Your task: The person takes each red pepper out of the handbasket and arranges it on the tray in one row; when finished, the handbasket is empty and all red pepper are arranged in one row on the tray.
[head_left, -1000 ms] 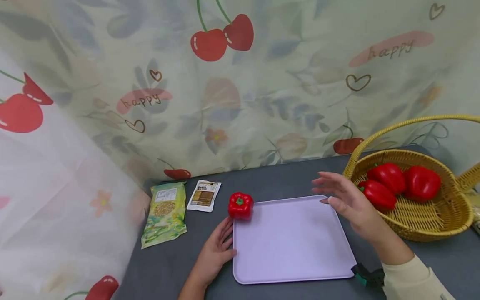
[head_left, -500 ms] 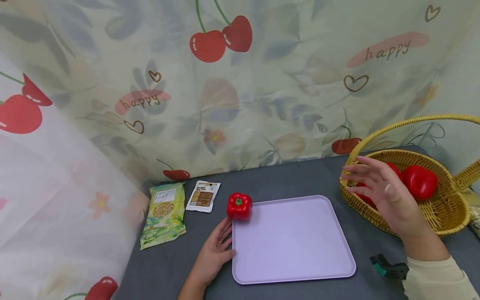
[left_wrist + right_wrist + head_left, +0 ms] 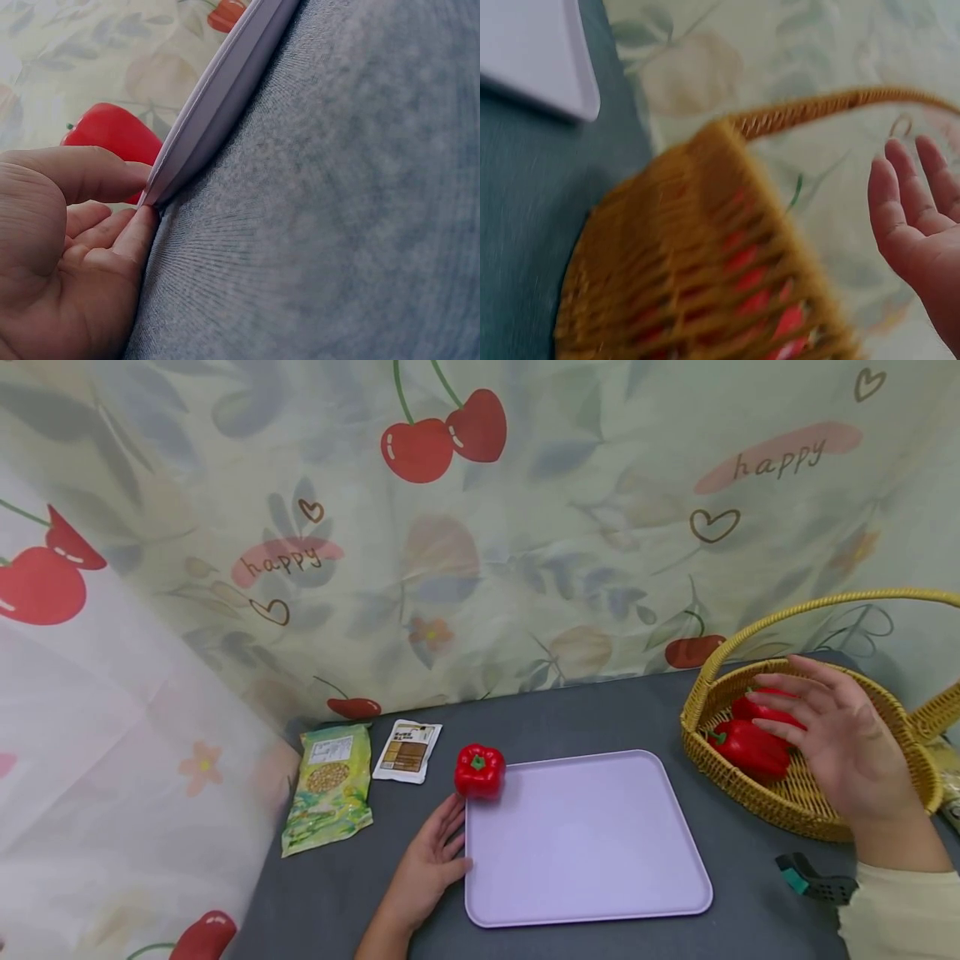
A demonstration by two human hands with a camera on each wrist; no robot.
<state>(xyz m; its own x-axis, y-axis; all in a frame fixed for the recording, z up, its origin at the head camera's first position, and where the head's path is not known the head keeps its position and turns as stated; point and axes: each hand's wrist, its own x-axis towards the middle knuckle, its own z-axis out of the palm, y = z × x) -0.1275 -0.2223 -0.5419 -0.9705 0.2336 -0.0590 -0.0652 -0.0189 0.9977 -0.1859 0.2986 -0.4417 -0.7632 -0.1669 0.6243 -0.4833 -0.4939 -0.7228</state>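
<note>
A lilac tray [image 3: 585, 843] lies on the dark cloth with one red bell pepper [image 3: 480, 772] at its far left corner. My left hand [image 3: 426, 866] is at the tray's left edge. In the left wrist view its thumb [image 3: 112, 176] and fingers pinch the rim, with the pepper behind them. Over the wicker basket [image 3: 795, 822] hovers my right hand [image 3: 855, 743], fingers spread and nothing in them. Red bell peppers [image 3: 750, 750] lie in the basket, partly hidden by this hand. In the right wrist view the hand [image 3: 922, 202] is above the basket's side.
A green bag of grains [image 3: 327, 789] and a small white-and-brown packet [image 3: 408, 752] lie left of the tray. The basket's tall handle [image 3: 825, 602] arches over it. A patterned curtain [image 3: 525, 568] hangs behind the table.
My right hand has moved right, from above the tray's far right corner to over the basket. The left hand, tray and the pepper on it have stayed in place.
</note>
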